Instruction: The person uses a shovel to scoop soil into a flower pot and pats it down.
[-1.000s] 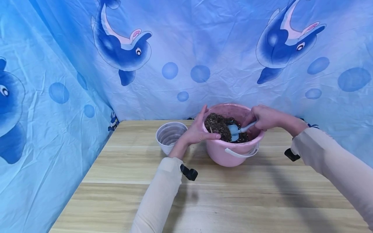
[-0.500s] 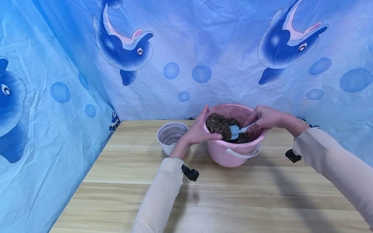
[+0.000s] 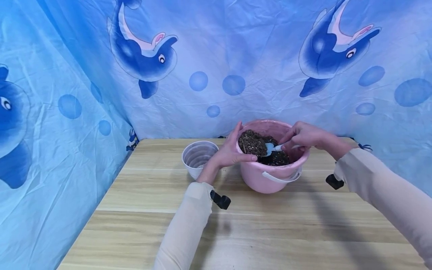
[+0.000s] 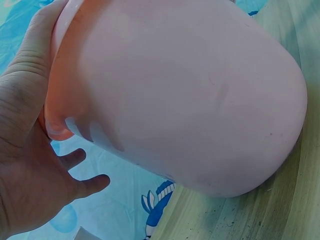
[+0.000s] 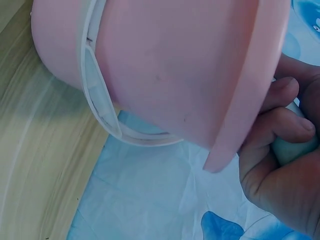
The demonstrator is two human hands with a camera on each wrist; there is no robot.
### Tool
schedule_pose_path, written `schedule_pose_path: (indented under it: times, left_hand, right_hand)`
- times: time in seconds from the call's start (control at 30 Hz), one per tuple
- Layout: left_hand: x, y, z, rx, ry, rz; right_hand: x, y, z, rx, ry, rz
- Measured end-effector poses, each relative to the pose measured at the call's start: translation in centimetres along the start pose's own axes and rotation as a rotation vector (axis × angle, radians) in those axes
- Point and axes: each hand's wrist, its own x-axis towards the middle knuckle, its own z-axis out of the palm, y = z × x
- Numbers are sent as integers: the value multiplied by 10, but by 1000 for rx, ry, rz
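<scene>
My right hand [image 3: 302, 135] is gripping the trowel [image 3: 269, 149]; less of its blade is showing than a moment ago, so it is probably working deeper into the dark soil [image 3: 252, 143] inside the pink bucket [image 3: 258, 182]. My left fingers are lying spread at the rim, likely steadying it. A white pot [image 3: 199, 151] is standing left.

Left hand [image 4: 30, 175] against pink bucket [image 4: 190, 95] on wooden table [image 4: 280, 210]
</scene>
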Motion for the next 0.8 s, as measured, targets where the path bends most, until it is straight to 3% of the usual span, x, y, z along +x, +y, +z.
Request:
schedule_pose_path:
  times: [0.43, 0.8]
  left_hand:
    - [0, -2, -1, 0, -10, 3]
    - [1, -1, -3, 72, 3, -8]
  right_hand:
    - [4, 0, 7, 23, 7, 2]
    - [1, 2, -1, 63, 17, 21]
